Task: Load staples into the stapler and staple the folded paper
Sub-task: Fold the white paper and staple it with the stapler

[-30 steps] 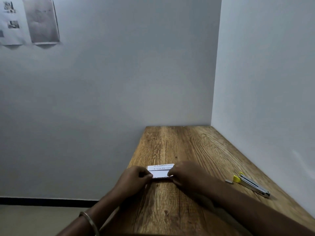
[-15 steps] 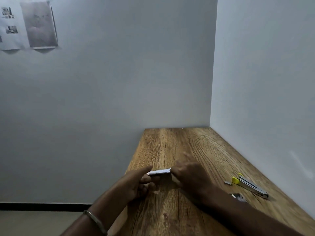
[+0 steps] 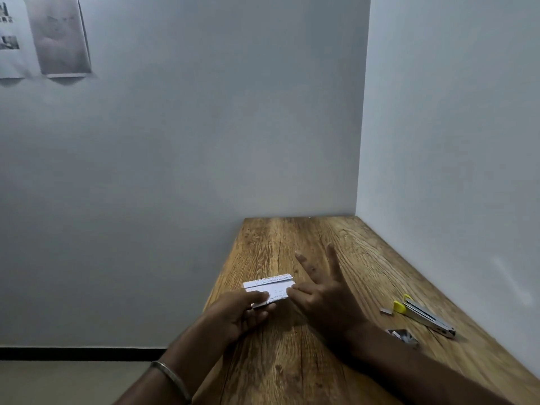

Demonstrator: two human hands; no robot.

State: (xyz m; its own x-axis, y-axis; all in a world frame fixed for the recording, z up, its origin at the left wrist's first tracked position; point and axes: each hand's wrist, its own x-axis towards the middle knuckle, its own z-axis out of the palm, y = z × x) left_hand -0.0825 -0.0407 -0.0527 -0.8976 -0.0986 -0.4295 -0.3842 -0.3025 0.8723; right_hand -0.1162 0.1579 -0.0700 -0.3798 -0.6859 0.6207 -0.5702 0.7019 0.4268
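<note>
A small folded white paper [image 3: 270, 287] with printed text is held just above the wooden table [image 3: 309, 369], tilted with its printed face up. My left hand [image 3: 238, 312] grips its near left corner with thumb on top. My right hand [image 3: 323, 296] pinches its right edge with thumb and forefinger, the other fingers spread upward. A silver stapler [image 3: 423, 315] with yellow ends lies open near the right wall. A short strip of staples [image 3: 386, 310] lies by its yellow tip.
A small open staple box [image 3: 401, 336] sits on the table just right of my right forearm. White walls close the table's far and right sides. The table's left edge drops to the floor. Printed sheets [image 3: 58, 36] hang on the wall at upper left.
The paper was pressed flat on the table, then lifted edge-on, and now shows its face again. My right fingers have spread open upward. The staple box has come into view.
</note>
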